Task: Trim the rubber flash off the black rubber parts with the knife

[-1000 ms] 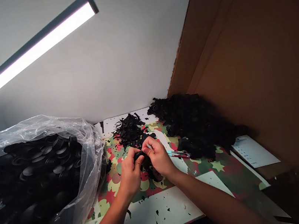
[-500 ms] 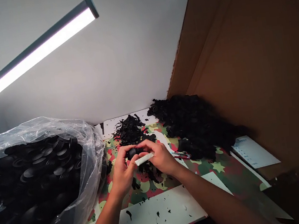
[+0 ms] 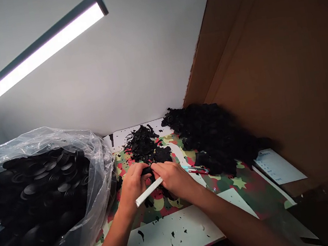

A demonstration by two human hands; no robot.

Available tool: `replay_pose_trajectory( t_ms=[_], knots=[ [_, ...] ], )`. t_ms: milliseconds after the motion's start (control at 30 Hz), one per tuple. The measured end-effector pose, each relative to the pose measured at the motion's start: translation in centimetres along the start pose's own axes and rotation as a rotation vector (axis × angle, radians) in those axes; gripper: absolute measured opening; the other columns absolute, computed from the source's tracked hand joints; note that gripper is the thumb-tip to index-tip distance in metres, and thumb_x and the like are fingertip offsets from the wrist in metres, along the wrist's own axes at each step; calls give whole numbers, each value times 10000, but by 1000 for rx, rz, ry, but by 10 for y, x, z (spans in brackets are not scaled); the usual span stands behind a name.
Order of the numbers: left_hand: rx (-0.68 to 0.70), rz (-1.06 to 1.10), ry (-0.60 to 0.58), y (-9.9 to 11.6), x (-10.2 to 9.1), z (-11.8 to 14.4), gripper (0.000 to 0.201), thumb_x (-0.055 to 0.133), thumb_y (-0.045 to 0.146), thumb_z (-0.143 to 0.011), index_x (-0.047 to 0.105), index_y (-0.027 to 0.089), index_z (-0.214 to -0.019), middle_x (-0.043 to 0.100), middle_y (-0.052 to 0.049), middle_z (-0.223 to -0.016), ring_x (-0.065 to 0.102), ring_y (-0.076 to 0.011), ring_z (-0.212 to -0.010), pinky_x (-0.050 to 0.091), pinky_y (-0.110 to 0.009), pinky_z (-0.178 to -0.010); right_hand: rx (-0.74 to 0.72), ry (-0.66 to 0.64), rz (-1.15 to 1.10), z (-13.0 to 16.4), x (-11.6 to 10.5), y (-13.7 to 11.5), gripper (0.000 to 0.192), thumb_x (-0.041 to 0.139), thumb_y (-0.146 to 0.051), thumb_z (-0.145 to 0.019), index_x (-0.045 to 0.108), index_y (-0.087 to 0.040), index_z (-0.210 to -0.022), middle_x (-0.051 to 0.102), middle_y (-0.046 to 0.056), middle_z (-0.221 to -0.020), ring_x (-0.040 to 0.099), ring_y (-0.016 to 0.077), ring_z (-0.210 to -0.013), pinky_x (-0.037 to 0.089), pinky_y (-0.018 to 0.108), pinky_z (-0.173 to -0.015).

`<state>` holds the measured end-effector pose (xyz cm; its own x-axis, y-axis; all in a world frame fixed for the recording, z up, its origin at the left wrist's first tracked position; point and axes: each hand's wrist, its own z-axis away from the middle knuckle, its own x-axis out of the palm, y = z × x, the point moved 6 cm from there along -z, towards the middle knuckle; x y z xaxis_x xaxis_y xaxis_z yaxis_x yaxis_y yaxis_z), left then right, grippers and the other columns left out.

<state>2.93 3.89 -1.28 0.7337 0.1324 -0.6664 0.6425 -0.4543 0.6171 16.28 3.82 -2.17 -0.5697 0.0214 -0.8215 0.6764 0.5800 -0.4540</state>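
Observation:
Over the patterned table, my two hands meet. Fingers of my left hand are closed round a small black part, mostly covered by the fingers. My right hand grips a slim white stick-like handle, whose free end points down and left. The handle's other end is hidden in the right fingers, close against the black part. Just beyond the hands lies a pile of black scraps, thin and curled. To the right of my right hand rests a red and light-blue tool, partly hidden.
A clear plastic bag full of black round and fork-like pieces stands at left. A large black heap is at right, against a cardboard wall. In front lies a white board with black bits; a printed sheet sits far right.
The white handle has swung so that its free end reaches further down and left, with more of it showing. My right fingers have closed in toward the left ones, covering more of the black part.

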Motion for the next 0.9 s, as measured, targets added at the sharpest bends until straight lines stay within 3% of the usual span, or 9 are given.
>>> replay_pose_trajectory(
  t_ms=[133,233,333,433,533,633,767,900],
  knots=[
    [24,26,44,14,-2,4,197,483,132,-879,650,235,-869,677,-32,-801,618,-190,-753,493,-292,-709,83,83,-205,-3,-6,5,220,461,-136,-960,500,-232,-766,583,-18,-677,518,154,-588,316,263,-583],
    [8,166,124,21,-9,7,167,510,199,-914,659,232,-843,692,-40,-802,623,-191,-751,495,-306,-726,194,177,-354,-6,-11,25,206,480,-209,-930,479,-234,-725,491,-51,-603,438,131,-526,294,248,-544],
    [-109,455,229,13,-15,9,151,568,313,-931,661,220,-856,727,-67,-917,653,-210,-856,512,-320,-780,343,259,-428,-6,-14,56,189,513,-227,-853,450,-238,-675,386,-71,-540,387,125,-497,274,244,-520],
    [-276,696,177,-1,-6,6,262,646,455,-895,706,201,-919,740,-83,-971,661,-230,-943,510,-337,-862,362,193,-560,-8,-7,71,232,495,-287,-865,436,-237,-646,380,-65,-541,400,128,-515,292,241,-517],
    [-418,873,137,-12,3,3,435,767,577,-753,738,182,-934,739,-82,-936,667,-232,-906,522,-339,-845,325,114,-645,-8,1,67,239,510,-315,-874,473,-225,-655,403,-61,-569,389,123,-531,288,240,-512],
    [-516,967,164,-18,4,1,514,883,553,-594,760,174,-919,738,-70,-915,670,-217,-884,527,-309,-827,266,123,-623,-7,1,57,299,547,-341,-901,541,-209,-633,479,-40,-596,447,132,-579,350,254,-562],
    [-546,932,165,-19,-1,2,433,926,422,-550,782,172,-873,739,-58,-882,661,-184,-828,529,-263,-768,183,310,-570,-4,-16,49,302,636,-384,-907,664,-206,-664,652,34,-786,587,179,-744,472,309,-701],
    [-502,814,121,-15,-3,2,298,884,353,-619,784,181,-841,709,-26,-785,630,-153,-709,523,-240,-646,196,536,-531,4,-41,39,159,622,-288,-922,723,-223,-818,641,30,-808,594,171,-729,487,300,-662]
  ],
)
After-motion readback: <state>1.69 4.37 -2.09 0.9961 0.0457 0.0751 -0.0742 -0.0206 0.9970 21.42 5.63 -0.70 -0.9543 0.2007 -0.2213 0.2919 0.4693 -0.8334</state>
